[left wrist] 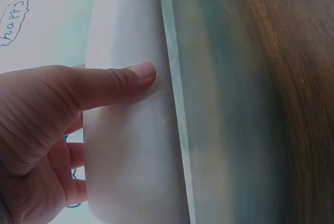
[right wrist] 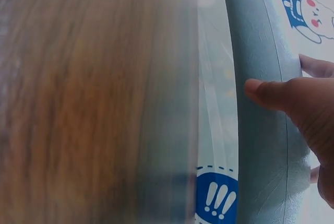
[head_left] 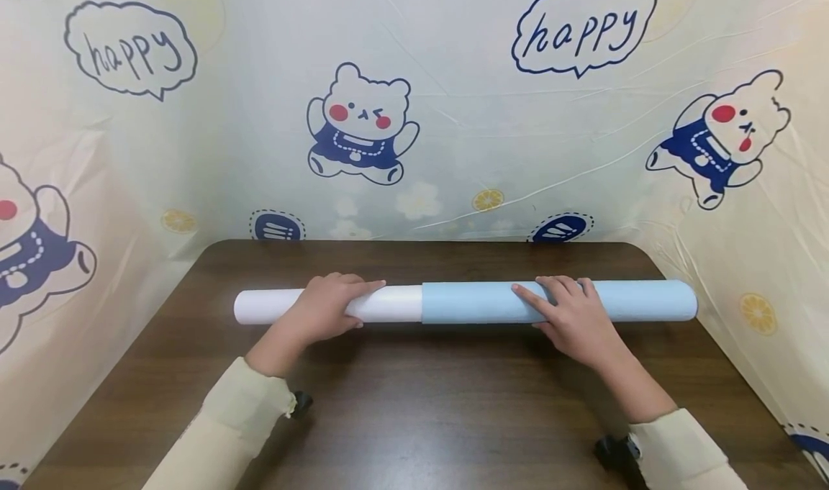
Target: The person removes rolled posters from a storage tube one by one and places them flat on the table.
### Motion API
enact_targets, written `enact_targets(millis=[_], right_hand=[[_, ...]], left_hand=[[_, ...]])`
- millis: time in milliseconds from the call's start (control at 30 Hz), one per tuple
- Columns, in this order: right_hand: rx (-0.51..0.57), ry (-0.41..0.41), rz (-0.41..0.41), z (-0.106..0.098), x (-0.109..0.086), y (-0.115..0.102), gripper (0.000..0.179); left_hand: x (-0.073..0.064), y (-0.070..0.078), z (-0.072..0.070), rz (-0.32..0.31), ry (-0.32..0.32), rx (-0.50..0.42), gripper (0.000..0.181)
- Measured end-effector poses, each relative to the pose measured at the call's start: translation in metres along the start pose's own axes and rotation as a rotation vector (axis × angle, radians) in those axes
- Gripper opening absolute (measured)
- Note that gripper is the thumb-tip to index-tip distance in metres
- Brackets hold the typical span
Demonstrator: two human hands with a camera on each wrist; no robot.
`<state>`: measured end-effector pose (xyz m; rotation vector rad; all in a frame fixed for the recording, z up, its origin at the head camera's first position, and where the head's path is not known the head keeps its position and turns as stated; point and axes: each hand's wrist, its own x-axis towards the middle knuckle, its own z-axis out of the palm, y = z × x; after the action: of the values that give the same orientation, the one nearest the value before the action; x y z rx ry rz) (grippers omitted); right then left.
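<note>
A long tube lies crosswise in the head view, a white section (head_left: 395, 304) on the left and a wider light-blue section (head_left: 466, 303) on the right. The white one enters the open end of the blue one near the middle. My left hand (head_left: 324, 309) grips the white section from above, its thumb (left wrist: 120, 81) across the near side in the left wrist view. On the blue section my right hand (head_left: 573, 323) holds on with its thumb on the near side and fingers over the top. A lengthwise seam shows on the blue surface (right wrist: 261, 145) in the right wrist view.
Beneath is a dark brown wooden table (head_left: 414, 404) with rounded far corners. A pale curtain (head_left: 466, 130) with cartoon bears and "happy" bubbles closes off the back and both sides. Black straps or mounts (head_left: 618, 452) show at the sleeve cuffs.
</note>
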<state>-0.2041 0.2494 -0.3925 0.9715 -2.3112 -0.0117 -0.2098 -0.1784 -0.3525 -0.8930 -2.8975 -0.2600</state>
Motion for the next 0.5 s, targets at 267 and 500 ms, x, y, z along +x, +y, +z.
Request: enact_targets(millis=[267,500], right_hand=[[0.013,-0.004,0.011,-0.002,-0.005,0.005,0.088],[0.014,-0.015,0.022,-0.005,-0.01,0.009,0.089]], left_hand=[[-0.009,-0.01,0.0,-0.014,0.035,0.019,0.074],[-0.016,-0.022,0.003,-0.011,0.103,0.05,0.075]])
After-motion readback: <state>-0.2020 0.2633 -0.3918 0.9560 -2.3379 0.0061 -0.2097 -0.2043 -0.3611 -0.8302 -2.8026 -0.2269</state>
